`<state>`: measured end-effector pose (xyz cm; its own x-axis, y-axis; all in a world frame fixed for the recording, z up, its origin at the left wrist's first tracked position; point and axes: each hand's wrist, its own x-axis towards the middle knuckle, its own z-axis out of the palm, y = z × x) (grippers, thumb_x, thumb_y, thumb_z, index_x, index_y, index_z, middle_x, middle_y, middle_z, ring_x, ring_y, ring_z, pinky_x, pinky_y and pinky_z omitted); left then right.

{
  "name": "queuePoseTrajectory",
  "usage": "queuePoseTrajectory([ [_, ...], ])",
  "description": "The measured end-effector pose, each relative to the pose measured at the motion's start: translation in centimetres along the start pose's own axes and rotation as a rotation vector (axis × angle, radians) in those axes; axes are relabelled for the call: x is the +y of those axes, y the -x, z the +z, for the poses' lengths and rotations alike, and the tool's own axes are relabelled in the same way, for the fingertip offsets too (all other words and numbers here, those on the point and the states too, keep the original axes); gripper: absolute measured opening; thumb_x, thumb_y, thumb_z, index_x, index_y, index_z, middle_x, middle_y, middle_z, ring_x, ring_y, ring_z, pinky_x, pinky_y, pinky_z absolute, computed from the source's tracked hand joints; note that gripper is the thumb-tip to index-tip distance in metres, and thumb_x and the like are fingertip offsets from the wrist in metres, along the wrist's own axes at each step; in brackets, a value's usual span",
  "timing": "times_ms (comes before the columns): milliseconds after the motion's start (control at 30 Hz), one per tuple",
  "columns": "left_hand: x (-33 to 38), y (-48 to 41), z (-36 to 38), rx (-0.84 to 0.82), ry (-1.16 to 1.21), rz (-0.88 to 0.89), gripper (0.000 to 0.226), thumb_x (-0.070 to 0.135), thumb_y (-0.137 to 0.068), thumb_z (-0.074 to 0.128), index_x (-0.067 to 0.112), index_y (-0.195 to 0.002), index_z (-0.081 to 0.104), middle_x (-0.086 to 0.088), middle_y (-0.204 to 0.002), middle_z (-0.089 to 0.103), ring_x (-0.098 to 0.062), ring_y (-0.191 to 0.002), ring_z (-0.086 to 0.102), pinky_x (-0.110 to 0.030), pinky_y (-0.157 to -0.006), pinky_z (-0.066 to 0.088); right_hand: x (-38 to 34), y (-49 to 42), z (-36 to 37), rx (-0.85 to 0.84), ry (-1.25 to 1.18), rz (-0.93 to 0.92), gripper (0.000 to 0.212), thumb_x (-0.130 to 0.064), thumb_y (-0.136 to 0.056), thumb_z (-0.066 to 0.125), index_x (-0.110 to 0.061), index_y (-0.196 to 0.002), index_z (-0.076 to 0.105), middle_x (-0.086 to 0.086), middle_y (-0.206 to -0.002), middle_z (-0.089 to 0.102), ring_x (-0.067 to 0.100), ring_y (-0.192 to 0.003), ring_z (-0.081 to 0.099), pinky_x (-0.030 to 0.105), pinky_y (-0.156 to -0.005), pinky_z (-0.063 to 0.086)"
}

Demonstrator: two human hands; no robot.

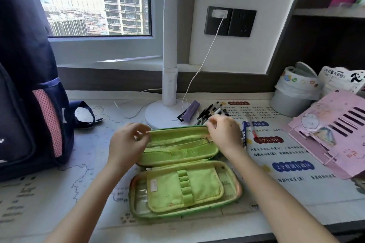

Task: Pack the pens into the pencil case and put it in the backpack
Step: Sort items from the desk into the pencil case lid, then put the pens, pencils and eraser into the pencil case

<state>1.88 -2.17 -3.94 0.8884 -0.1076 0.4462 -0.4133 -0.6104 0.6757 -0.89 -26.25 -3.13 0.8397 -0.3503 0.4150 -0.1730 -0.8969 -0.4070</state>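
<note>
Both hands grip the far half of one open green pencil case [183, 173]: the left hand [128, 142] pinches its left end, and the right hand [223, 134] pinches its right end by the zip. The case lies in two halves near the middle of the desk [49, 193]. One dark blue backpack [29, 85] stands upright at the far left, well apart from the case. One white lamp [169, 65] stands beyond the case. Just right of its base lies a heap of black and white pens [211, 112], too tangled to count. Two more pens lie beside the right hand, one blue [244, 134], one clear with red [250, 126]. Two tubs [296, 90] stand far right.
</note>
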Motion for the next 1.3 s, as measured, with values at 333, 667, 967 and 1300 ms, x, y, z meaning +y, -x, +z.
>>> queuePoseTrajectory([
  [333,-1.3,-3.7,2.8,0.062,0.151,-0.089,0.012,0.013,-0.079,0.063,0.021,-0.086,0.067,0.001,-0.089,0.067,-0.017,-0.079,0.060,-0.030,-0.066,0.043,-3.7,-9.2,7.4,-0.237,0.193,0.160,0.072,-0.072,-0.076,0.046,-0.011,-0.114,0.053,0.011,-0.114,0.062,0.029,-0.107,0.059,0.034,-0.075,0.043],
  [667,0.4,-1.0,2.3,-0.197,-0.333,0.304,0.011,0.033,-0.075,0.064,0.029,-0.084,0.069,0.008,-0.087,0.065,-0.022,-0.085,0.055,-0.033,-0.072,0.030,-2.3,-9.1,4.5,-0.205,-0.731,0.556,0.010,-0.008,-0.071,0.053,-0.009,-0.062,0.058,-0.001,-0.039,0.054,0.019,-0.048,0.052,0.021,-0.051,0.036],
  [967,0.0,-0.4,4.0,-0.350,-0.479,0.207,0.018,0.042,-0.080,0.056,0.028,-0.092,0.056,0.007,-0.097,0.060,-0.020,-0.100,0.047,-0.036,-0.084,0.022,-2.2,-1.9,1.4,-0.377,-1.177,0.187,0.024,0.004,-0.090,0.050,-0.011,-0.106,0.060,0.000,-0.090,0.071,0.007,-0.076,0.068,0.021,-0.062,0.055],
  [1300,0.9,-1.1,2.5,-0.074,-0.366,0.347,0.022,0.038,-0.052,0.082,0.026,-0.059,0.066,0.004,-0.072,0.060,-0.025,-0.072,0.056,-0.036,-0.072,0.027,-3.1,-1.8,1.3,-0.599,-0.297,-0.182,0.021,-0.015,-0.087,0.057,-0.028,-0.103,0.055,-0.006,-0.100,0.071,0.009,-0.091,0.065,0.034,-0.085,0.051],
])
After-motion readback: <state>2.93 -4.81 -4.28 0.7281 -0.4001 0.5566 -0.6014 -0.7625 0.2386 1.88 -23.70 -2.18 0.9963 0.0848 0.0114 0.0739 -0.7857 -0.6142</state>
